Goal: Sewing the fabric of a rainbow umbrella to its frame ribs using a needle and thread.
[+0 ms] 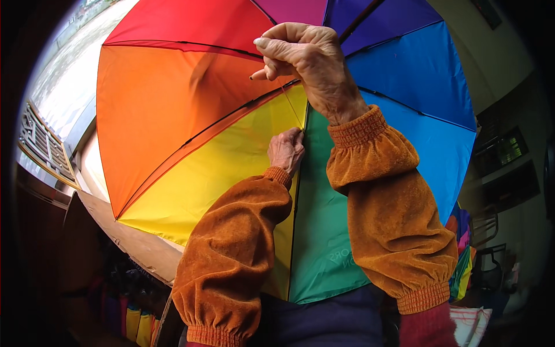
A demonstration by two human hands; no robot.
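An open umbrella (150,87) with panels in rainbow colours fills the middle of the view, its inside with dark ribs facing me. My left hand (286,151) is closed, pinching the canopy and rib at the seam between the yellow panel (191,173) and the green panel (321,191). Above it and nearer to me, my right hand (312,63) is raised, fingers curled together. A thin thread (292,104) runs taut from the right hand down to the left fingertips. Whether a needle is in the right fingers cannot be made out. Orange-brown sleeve covers wrap both forearms.
The dark umbrella shaft (361,20) slants up past my right hand. A cardboard edge (130,243) lies under the canopy at left. Folded colourful fabric (136,324) sits at lower left, more multicoloured fabric (462,266) at right. A metal railing (46,141) stands far left.
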